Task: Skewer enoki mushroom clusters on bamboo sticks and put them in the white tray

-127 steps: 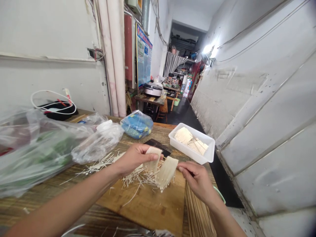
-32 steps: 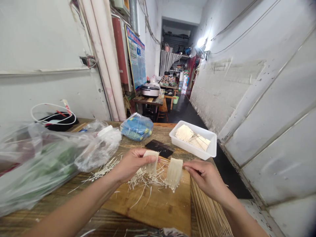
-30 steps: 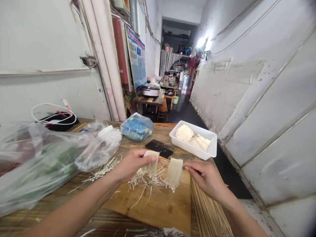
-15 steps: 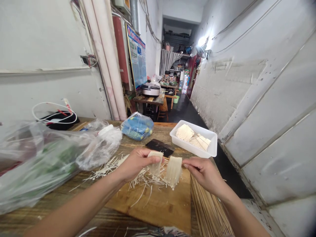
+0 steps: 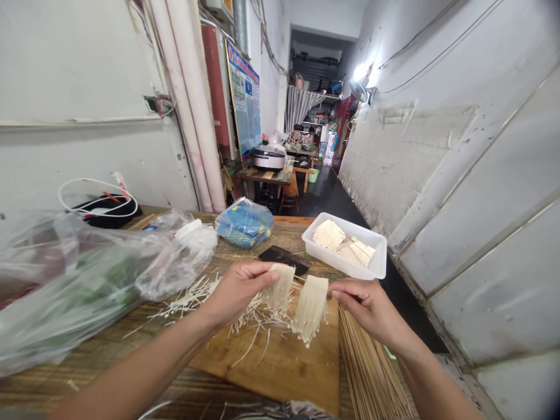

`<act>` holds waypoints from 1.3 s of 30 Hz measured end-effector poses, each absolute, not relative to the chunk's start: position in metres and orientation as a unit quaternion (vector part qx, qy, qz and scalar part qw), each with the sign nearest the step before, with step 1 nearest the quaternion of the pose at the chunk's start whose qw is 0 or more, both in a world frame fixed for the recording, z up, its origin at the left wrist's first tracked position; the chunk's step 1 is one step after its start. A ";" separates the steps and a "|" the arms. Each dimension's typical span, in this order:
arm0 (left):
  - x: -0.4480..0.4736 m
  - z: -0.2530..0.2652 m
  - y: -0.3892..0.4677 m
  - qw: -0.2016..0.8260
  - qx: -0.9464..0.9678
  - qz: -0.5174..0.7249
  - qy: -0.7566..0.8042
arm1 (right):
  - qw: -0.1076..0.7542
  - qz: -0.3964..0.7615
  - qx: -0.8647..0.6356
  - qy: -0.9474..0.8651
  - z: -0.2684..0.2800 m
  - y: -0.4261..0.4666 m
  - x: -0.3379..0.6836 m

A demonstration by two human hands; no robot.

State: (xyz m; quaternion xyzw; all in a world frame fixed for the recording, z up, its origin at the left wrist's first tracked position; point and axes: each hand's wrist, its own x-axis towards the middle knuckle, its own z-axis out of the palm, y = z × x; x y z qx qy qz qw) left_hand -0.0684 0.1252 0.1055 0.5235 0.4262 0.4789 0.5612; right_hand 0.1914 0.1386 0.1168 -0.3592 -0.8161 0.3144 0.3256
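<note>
My left hand (image 5: 247, 286) pinches the upper edge of a flat bunch of enoki mushrooms (image 5: 282, 289). Just to its right a second enoki bunch (image 5: 310, 309) hangs from a thin wooden skewer (image 5: 300, 279), caps pointing down. A short stretch of the skewer shows between the two bunches. At the right side of the second bunch, my right hand (image 5: 361, 306) is closed on the skewer's end, which its fingers mostly hide. Loose enoki strands (image 5: 249, 318) lie below on a wooden cutting board (image 5: 301, 373) and on the table to its left.
Behind my right hand stands a white plastic tub (image 5: 378, 265) with enoki skewers inside. A bundle of bamboo skewers (image 5: 371, 373) lies right of the board. Beyond the board are a dark flat blade (image 5: 280, 256) and a bagged blue package (image 5: 245, 224). Plastic bags (image 5: 100, 280) fill the left side.
Both hands have shifted slightly right with the enoki. The left bunch is now spread flatter and shows more below my left fingers.
</note>
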 end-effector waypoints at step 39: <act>-0.065 0.104 0.138 0.601 0.507 0.464 0.407 | 0.362 0.315 -0.362 -0.800 0.105 0.146 0.161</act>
